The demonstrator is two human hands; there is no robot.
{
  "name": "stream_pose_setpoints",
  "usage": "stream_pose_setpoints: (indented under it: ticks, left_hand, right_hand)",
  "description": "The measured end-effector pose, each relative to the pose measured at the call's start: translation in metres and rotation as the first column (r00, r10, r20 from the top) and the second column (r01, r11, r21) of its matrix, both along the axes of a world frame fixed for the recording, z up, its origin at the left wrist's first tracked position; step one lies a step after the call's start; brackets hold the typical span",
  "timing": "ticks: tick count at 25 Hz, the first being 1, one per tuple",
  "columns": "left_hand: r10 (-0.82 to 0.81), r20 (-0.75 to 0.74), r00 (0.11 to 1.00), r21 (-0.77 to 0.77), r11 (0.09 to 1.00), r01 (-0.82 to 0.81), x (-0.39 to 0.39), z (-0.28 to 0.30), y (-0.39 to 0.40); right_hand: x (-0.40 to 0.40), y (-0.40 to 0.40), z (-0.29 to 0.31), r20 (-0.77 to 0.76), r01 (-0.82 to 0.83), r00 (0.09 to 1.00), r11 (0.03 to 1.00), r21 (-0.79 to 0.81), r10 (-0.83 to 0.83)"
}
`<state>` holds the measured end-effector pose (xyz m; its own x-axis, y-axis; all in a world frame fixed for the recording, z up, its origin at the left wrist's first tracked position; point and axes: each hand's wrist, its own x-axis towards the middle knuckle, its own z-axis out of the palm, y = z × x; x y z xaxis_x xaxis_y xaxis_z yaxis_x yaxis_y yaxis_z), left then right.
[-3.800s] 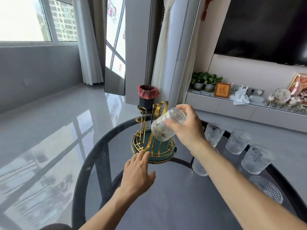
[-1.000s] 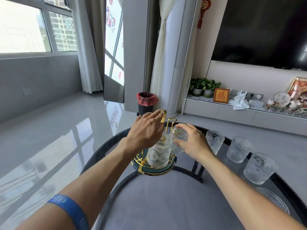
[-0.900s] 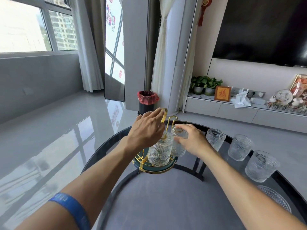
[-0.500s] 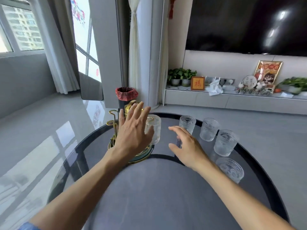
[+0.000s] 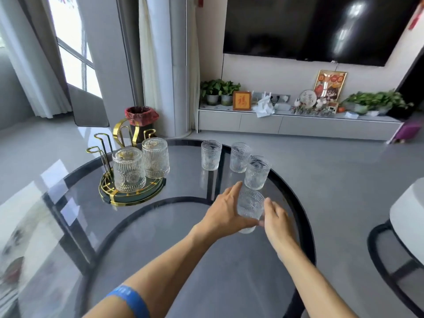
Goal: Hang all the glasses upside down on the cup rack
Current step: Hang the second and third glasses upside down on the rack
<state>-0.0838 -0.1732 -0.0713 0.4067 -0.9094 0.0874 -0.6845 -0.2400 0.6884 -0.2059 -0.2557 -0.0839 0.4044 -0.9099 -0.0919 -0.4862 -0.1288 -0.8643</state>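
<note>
Second ribbed glass (image 5: 155,157) now hung on cup rack (image 5: 133,193) | our left hand (image 5: 226,214) and right hand (image 5: 276,220) apparently cupping, not yet gripping, nearest glass (image 5: 250,206) at surface's right edge | three more upright

Bright window (image 5: 75,65) daylight, glare on glass table (image 5: 57,203), edges warped.

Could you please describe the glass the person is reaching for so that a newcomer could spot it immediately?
On the round glass table, right of the gold cup rack, four ribbed glasses stand upright in a curved row. It is the nearest glass, the only one flanked by the left hand and right hand.
</note>
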Motion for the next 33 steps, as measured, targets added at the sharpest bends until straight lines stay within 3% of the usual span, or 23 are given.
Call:
stream_pose_setpoints:
  ticks: [3, 9, 11, 14, 16, 20, 25, 28, 30, 33]
  left_hand:
    - [0.098, -0.015, 0.995, -0.024, 0.995, -0.098, -0.015, -0.011, -0.007]
    - [0.316, -0.134, 0.939, -0.069, 0.943, -0.327, -0.005, -0.007, 0.006]
    - [0.302, -0.244, 0.922, -0.134, 0.931, -0.34, 0.002, 0.001, 0.02]
    - [0.237, -0.354, 0.905, -0.232, 0.915, -0.33, 0.019, 0.023, 0.041]
    - [0.19, -0.328, 0.925, -0.256, 0.925, -0.281, 0.033, 0.041, 0.054]
    - [0.184, -0.243, 0.952, -0.301, 0.919, -0.255, 0.073, 0.072, 0.086]
    - [0.114, -0.244, 0.963, -0.333, 0.923, -0.194, 0.133, 0.104, 0.118]
    - [0.303, -0.191, 0.934, -0.442, 0.823, -0.357, 0.192, 0.124, 0.133]
    - [0.501, 0.008, 0.865, -0.4, 0.795, -0.457, 0.231, 0.129, 0.138]
    - [0.409, 0.293, 0.864, -0.222, 0.908, -0.355, 0.259, 0.119, 0.132]
  right_hand:
    - [-0.005, 0.011, -0.012, 0.15, -0.009, 0.989, 0.991, 0.13, -0.01]
    - [0.001, 0.023, -0.007, 0.273, -0.083, 0.962, 0.952, 0.294, -0.001]
    - [0.005, 0.025, -0.007, 0.313, -0.115, 0.949, 0.876, 0.469, -0.043]
    - [0.024, 0.034, 0.001, 0.448, -0.292, 0.891, 0.662, 0.69, -0.075]
    - [0.046, 0.043, 0.014, 0.566, -0.417, 0.818, 0.572, 0.706, -0.103]
    - [0.096, 0.059, 0.043, 0.662, -0.51, 0.735, 0.521, 0.684, -0.15]
    - [0.162, 0.06, 0.096, 0.674, -0.484, 0.727, 0.596, 0.641, -0.133]
    - [0.205, 0.049, 0.131, 0.674, -0.388, 0.734, 0.762, 0.519, -0.085]
    - [0.231, 0.039, 0.148, 0.662, -0.286, 0.747, 0.869, 0.405, -0.063]
    - [0.267, 0.034, 0.16, 0.575, -0.205, 0.808, 0.976, 0.068, 0.13]
